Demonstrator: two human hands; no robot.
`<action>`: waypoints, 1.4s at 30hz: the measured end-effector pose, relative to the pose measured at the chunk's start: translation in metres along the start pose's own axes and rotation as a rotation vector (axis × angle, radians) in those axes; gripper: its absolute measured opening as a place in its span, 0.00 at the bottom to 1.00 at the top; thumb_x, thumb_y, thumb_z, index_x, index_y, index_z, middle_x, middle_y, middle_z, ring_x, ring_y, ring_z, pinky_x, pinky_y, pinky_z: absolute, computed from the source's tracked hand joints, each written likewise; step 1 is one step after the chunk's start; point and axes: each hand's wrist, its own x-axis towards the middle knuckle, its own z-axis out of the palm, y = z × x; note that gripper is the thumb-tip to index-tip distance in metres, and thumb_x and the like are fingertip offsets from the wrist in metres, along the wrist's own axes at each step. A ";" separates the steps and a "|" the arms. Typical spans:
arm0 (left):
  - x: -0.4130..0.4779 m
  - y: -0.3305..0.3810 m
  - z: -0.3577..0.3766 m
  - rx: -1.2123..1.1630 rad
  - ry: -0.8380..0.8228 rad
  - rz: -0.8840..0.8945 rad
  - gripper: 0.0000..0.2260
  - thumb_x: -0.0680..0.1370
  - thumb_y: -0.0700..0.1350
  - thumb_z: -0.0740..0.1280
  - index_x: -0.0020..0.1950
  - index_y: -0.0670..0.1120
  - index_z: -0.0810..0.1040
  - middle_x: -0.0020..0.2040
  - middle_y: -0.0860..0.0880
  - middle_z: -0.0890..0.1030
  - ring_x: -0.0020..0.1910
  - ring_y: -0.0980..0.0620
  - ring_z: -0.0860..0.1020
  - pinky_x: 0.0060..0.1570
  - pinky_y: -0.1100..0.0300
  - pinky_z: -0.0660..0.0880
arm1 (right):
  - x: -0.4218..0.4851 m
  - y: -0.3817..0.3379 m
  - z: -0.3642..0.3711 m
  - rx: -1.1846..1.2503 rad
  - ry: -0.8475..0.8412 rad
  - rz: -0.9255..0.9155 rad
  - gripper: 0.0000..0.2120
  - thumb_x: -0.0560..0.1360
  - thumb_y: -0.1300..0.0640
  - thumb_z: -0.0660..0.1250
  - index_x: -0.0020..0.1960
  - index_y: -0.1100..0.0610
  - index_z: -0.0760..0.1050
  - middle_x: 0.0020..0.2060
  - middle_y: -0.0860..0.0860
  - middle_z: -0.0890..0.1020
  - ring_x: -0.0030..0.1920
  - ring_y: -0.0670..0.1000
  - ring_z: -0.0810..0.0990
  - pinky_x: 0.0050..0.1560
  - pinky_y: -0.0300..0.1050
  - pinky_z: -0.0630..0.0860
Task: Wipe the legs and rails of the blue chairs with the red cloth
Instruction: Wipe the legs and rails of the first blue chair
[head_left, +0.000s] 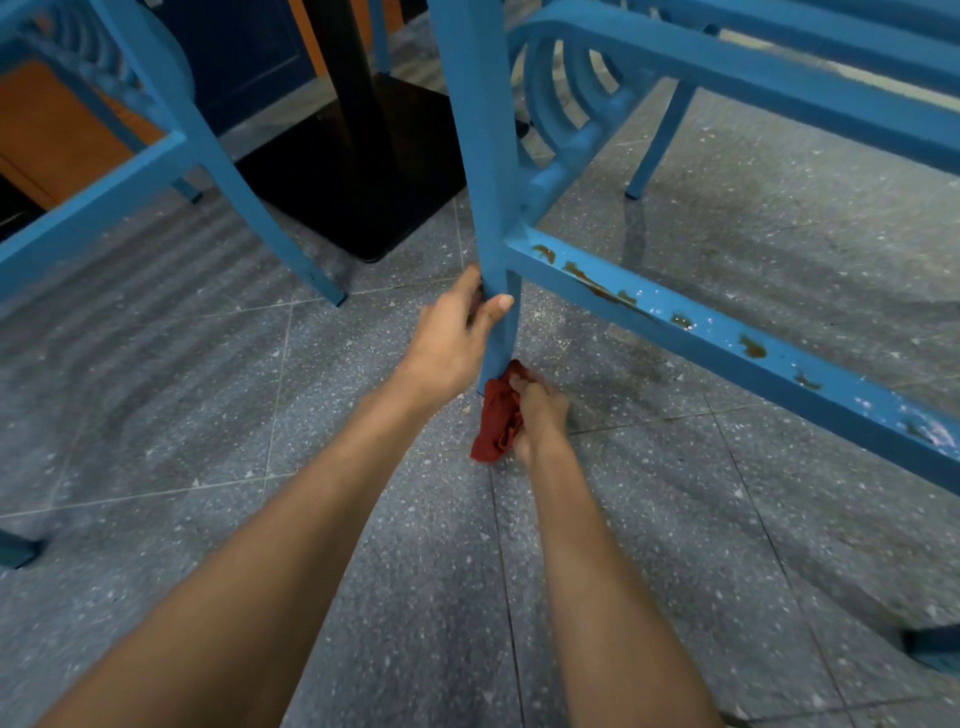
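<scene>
Speckled grey floor tiles (156, 415) spread below; my left hand (452, 338) grips the blue chair leg (485, 197) while my right hand (537, 415) clutches the red cloth (496, 421) against its foot.

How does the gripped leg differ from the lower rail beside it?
The leg stands upright; the lower rail runs level. The rail carries brown stains; the leg shows none. The left hand grips the leg, the red cloth in the right hand touches its foot; the rail is untouched. Both are blue.
</scene>
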 end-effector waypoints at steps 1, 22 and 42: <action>0.000 -0.001 0.000 0.005 0.003 0.000 0.13 0.81 0.46 0.60 0.66 0.48 0.71 0.58 0.53 0.78 0.58 0.57 0.75 0.59 0.52 0.75 | -0.003 -0.001 0.000 0.027 -0.012 -0.025 0.10 0.76 0.70 0.63 0.47 0.59 0.80 0.43 0.57 0.84 0.39 0.53 0.83 0.39 0.45 0.80; 0.000 -0.005 0.003 -0.032 0.016 -0.011 0.13 0.81 0.46 0.61 0.65 0.48 0.71 0.57 0.54 0.79 0.58 0.57 0.76 0.60 0.50 0.75 | -0.034 -0.018 0.004 0.006 -0.090 -0.354 0.10 0.76 0.64 0.66 0.46 0.51 0.82 0.45 0.51 0.85 0.46 0.50 0.84 0.43 0.40 0.79; -0.001 -0.002 0.000 -0.152 -0.011 -0.014 0.14 0.81 0.41 0.61 0.67 0.46 0.71 0.55 0.55 0.79 0.49 0.72 0.76 0.48 0.76 0.72 | -0.039 -0.030 0.013 -0.024 -0.025 -0.662 0.09 0.73 0.61 0.69 0.49 0.50 0.83 0.50 0.53 0.84 0.54 0.51 0.82 0.58 0.48 0.77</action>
